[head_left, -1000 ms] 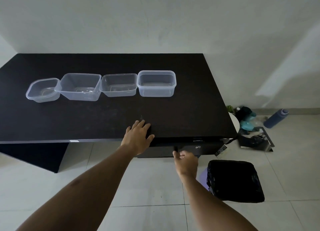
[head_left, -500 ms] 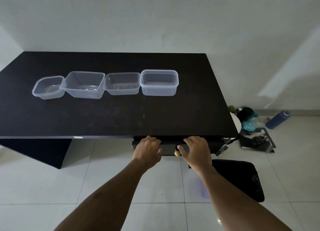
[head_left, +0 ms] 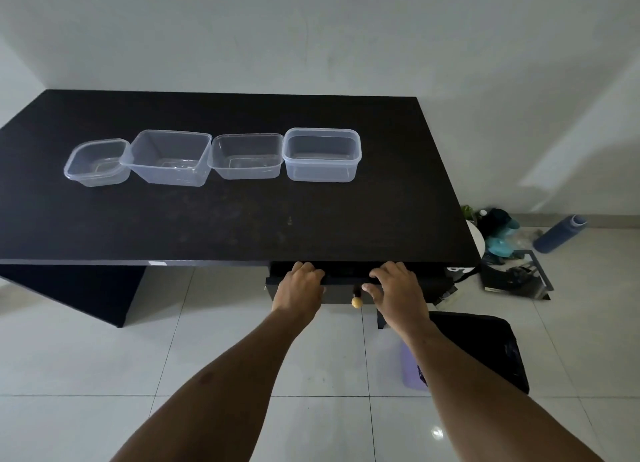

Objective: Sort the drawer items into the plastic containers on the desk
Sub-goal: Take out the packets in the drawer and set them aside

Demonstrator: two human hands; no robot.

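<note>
Several clear plastic containers stand in a row on the black desk (head_left: pixel 242 226): a small rounded one (head_left: pixel 95 163) at the left, a deep square one (head_left: pixel 169 158), a shallow one (head_left: pixel 246 156) and a lidded-rim one (head_left: pixel 322 155) at the right. All look empty. Under the desk's front right edge a dark drawer (head_left: pixel 341 293) with a yellow knob (head_left: pixel 356 302) is slightly pulled out. My left hand (head_left: pixel 299 288) and my right hand (head_left: pixel 398 288) both hook their fingers over the drawer's top front edge. The drawer's contents are hidden.
A black bag-lined bin (head_left: pixel 485 350) stands on the tiled floor right of my right arm. Bags and clutter (head_left: pixel 502 247) and a blue bottle (head_left: pixel 559 234) lie by the wall at the right. A white wall backs the desk.
My left hand came off the desk top and down to the drawer front. My right hand left the knob and moved to the drawer's top edge. The drawer has slid out a little.
</note>
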